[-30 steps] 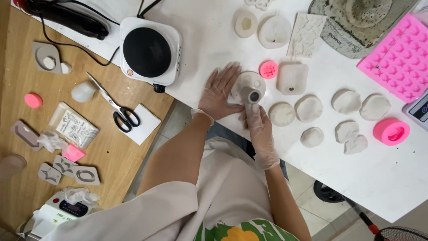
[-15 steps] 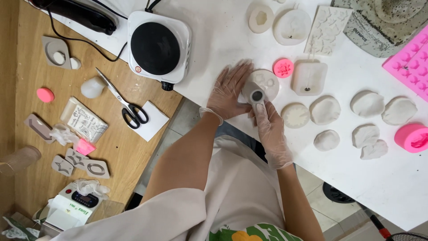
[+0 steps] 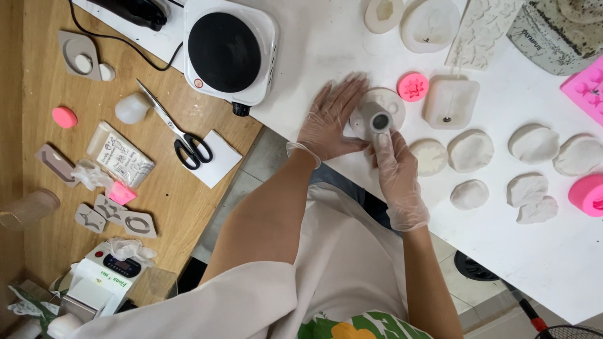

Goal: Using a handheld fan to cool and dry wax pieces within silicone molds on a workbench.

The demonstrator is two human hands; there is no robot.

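Left hand point(image 3: 331, 119), gloved, lies flat with fingers spread, steadying the round white mould point(image 3: 377, 112) on the white table point(image 3: 326, 50). Right hand point(image 3: 394, 166) is clamped on a small grey cup point(image 3: 379, 120) over the mould, just left of the pink flower mould point(image 3: 412, 86). Step judged: filling or pressing; the cup needs keeping centred.

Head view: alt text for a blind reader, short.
Two gloved hands work at a white table: the left hand lies flat on a round white mould while the right hand holds a small grey cup over it. White cast pieces and pink moulds lie to the right; a hotplate and scissors sit to the left.
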